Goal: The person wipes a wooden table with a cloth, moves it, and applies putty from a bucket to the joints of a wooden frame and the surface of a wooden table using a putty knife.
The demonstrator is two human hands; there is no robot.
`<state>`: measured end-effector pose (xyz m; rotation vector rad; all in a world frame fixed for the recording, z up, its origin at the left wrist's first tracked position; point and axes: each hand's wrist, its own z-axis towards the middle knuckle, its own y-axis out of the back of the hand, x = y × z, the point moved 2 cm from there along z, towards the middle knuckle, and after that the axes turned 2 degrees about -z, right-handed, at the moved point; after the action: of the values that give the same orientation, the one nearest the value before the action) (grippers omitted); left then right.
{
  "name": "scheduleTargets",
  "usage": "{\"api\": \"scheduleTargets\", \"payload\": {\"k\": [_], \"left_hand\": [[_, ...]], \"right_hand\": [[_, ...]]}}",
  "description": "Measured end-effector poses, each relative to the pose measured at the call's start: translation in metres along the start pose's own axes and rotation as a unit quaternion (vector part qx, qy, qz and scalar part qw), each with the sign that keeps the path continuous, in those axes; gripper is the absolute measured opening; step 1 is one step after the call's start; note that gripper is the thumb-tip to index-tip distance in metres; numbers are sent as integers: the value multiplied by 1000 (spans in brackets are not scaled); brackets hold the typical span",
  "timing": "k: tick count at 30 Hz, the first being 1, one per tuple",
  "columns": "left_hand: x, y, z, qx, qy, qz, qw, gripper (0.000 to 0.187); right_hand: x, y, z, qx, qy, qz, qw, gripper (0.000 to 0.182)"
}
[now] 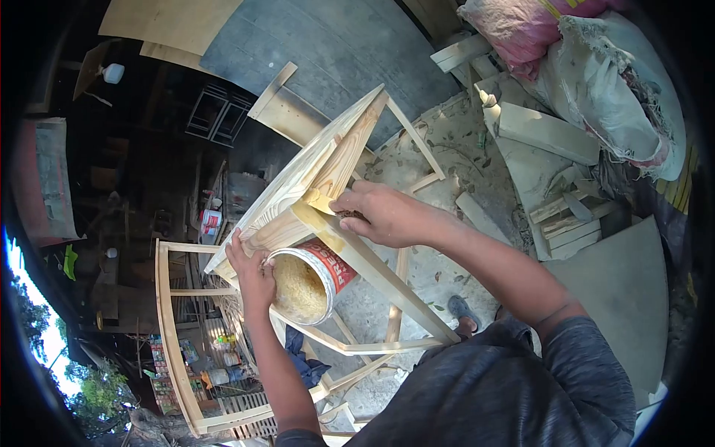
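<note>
A wooden table frame [406,294] stands tilted before me, with yellowish filler smeared at its corner joint. My right hand [383,214] grips a putty knife [322,202], its dark handle mostly hidden by my fingers and its blade end pressed against that corner. My left hand [252,272] holds a white bucket [333,270] by the rim, fingers against the wood's edge. The bucket has a red label and is tipped toward me, showing pale yellow, crumbly-looking filler [298,290] inside. Pale grained boards [283,201] form the table's top side.
Another wooden frame [175,335] stands at lower left, near a dark cloth [304,365]. Stuffed sacks [607,89] and wood offcuts [573,223] lie at right. A grey sheet [313,45] lies beyond the table. My sandaled foot [463,313] is on the dusty concrete floor.
</note>
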<state>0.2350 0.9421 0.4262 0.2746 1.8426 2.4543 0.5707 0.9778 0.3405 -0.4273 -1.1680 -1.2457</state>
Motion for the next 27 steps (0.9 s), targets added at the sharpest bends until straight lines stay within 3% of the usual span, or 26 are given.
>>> {"api": "scheduleTargets", "payload": {"k": [1, 4, 6, 7, 10, 12, 16, 20, 27], "left_hand": [[1, -2, 1, -4, 6, -1, 1000, 20], [10, -3, 9, -9, -12, 13, 1000, 20], [8, -3, 13, -2, -42, 15, 999, 20], [13, -7, 15, -6, -50, 22, 998, 19], [38, -11, 29, -9, -75, -5, 997, 20], [41, -12, 39, -14, -86, 2, 996, 20], [52, -14, 60, 9, -79, 29, 996, 16], [73, -18, 76, 15, -92, 34, 995, 16], [85, -17, 88, 19, -103, 45, 993, 18]], "right_hand": [[0, -1, 2, -7, 11, -1, 1000, 33], [-11, 26, 6, 99, 10, -36, 994, 33], [-11, 29, 17, 28, -3, -34, 999, 31], [-25, 20, 25, 41, 19, -29, 999, 32], [-16, 27, -4, 220, -57, -80, 971, 34], [-43, 0, -56, 308, -48, -52, 949, 35], [-111, -61, -178, 207, -224, 47, 951, 37], [-110, -115, -248, 84, -248, 118, 958, 39], [-92, -157, -259, -17, -267, 116, 957, 39]]}}
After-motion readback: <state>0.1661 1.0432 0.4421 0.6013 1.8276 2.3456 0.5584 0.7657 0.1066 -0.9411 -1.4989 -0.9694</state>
